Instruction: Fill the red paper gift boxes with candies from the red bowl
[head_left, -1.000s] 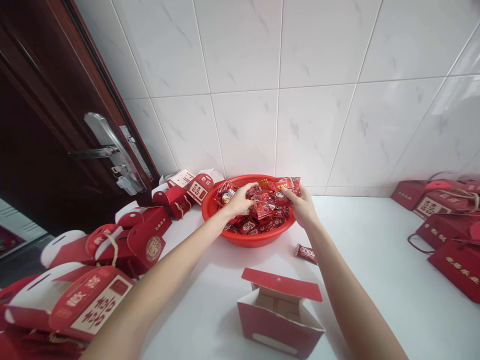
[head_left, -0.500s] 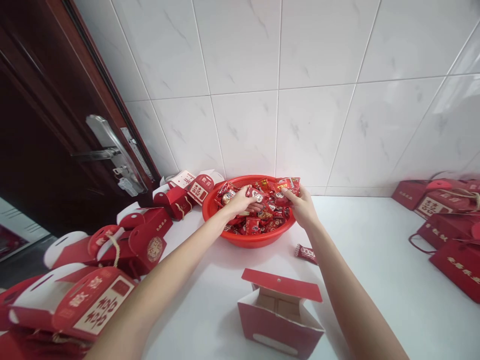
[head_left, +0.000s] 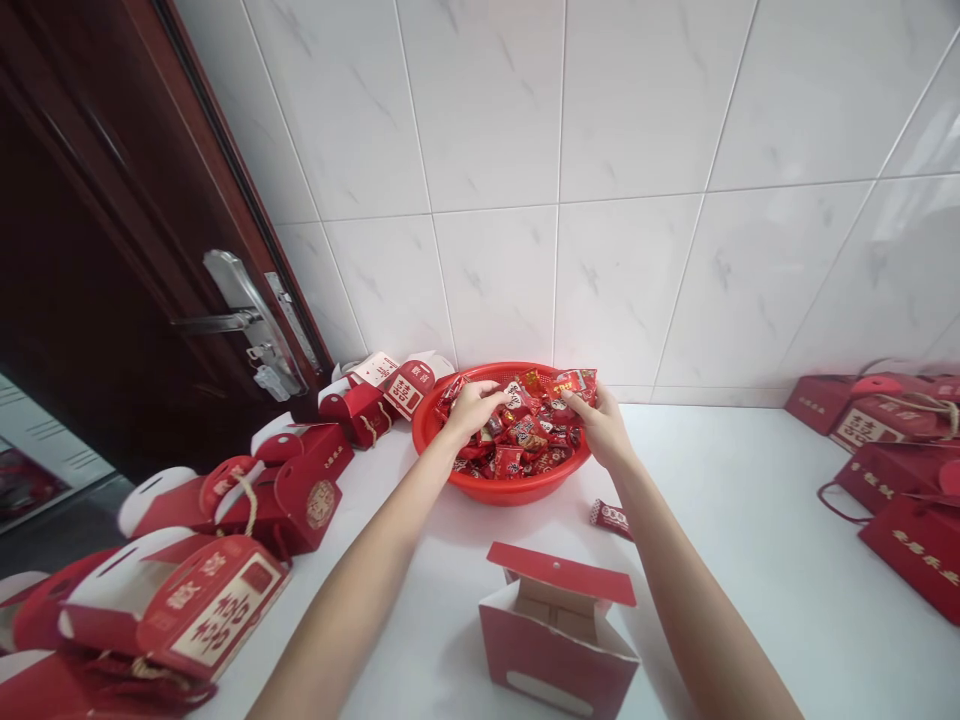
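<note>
A red plastic basket filled with small wrapped sweets is set on the white tabletop against the tiled wall, and both hands are held over it. At its right rim, a glossy red packet is pinched by the right hand, the thumb laid on the front and the other fingers mostly hidden behind. The left hand is placed over the pile, its fingertips brought up against a red packet with white lettering; whether that packet is gripped or only touched cannot be told. The packets are judged light and easily creased, their shiny film likely to slip, so they are best taken by a flat edge or corner; the contents may be brittle and should not be squeezed. One wrapped sweet is left beside the right forearm. Nearer, an open red gift box is stood with its flap raised; its thin card walls would probably buckle if pressed, so a bottom corner is the safer hold.
</note>
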